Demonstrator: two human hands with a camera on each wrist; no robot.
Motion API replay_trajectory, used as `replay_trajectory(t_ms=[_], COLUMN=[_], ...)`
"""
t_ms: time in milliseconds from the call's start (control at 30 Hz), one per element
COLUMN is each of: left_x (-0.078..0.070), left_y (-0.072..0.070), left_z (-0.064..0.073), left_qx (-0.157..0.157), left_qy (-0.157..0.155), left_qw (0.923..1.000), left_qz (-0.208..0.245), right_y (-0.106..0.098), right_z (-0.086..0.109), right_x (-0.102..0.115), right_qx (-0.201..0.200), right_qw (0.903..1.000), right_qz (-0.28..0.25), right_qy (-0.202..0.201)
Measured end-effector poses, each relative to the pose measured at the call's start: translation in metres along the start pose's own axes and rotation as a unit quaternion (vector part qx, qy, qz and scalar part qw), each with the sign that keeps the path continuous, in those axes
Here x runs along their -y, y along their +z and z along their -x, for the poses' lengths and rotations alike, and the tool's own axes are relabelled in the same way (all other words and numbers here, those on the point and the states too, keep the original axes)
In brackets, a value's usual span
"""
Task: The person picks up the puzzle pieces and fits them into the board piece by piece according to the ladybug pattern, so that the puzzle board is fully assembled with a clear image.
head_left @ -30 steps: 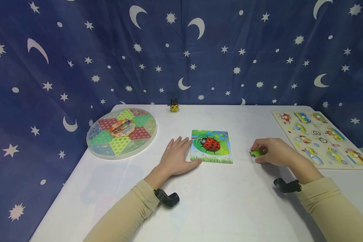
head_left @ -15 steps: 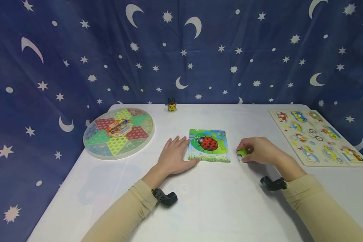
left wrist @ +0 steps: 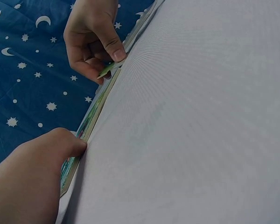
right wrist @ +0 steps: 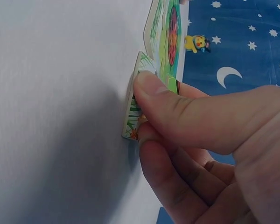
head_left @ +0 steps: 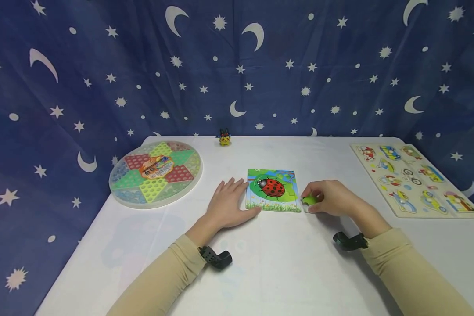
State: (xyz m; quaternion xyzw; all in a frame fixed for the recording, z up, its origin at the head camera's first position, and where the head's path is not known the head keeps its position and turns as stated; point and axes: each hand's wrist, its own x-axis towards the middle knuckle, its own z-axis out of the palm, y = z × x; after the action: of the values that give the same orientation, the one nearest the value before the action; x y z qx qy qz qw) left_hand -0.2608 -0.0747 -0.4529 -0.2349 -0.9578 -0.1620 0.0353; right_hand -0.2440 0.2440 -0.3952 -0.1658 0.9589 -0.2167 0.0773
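A square ladybug puzzle [head_left: 272,188] lies flat on the white table, its red spotted beetle set on green. My left hand [head_left: 228,205] rests at its left side with fingers extended. In the left wrist view, the thumb [left wrist: 74,145] touches the puzzle's near edge. Just right of the puzzle, my right hand [head_left: 332,198] pinches a green puzzle piece [head_left: 310,200] between thumb and fingers. Grass is printed along the lower part of this piece [right wrist: 132,114] in the right wrist view. My fingers hide much of it.
A round Chinese checkers board [head_left: 156,174] lies at the left. On the right is a wooden vehicle puzzle board [head_left: 416,181]. A small yellow figurine [head_left: 224,138] stands at the back edge, before a blue curtain [head_left: 284,101] with moons and stars.
My right hand has moved left with the puzzle piece, from well off the ladybug puzzle to close beside its right edge. The left hand has stayed at the puzzle's left side.
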Motion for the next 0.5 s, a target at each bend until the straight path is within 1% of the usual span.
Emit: replay_trajectory(t_ms=[267, 500], left_x=[-0.0002, -0.0002], left_y=[0.0004, 0.0013], left_z=[0.0004, -0.0005], left_qx=[-0.003, -0.002], left_qy=[0.003, 0.004], left_qw=[1.0, 1.0], left_qz=[0.005, -0.003], right_y=[0.0012, 0.0041], right_z=[-0.0011, -0.003], right_x=[0.0021, -0.0008], right_qx=[0.007, -0.003], right_qw=[0.9998, 0.9976], right_qz=[-0.019, -0.069], right_qy=[0.005, 0.001])
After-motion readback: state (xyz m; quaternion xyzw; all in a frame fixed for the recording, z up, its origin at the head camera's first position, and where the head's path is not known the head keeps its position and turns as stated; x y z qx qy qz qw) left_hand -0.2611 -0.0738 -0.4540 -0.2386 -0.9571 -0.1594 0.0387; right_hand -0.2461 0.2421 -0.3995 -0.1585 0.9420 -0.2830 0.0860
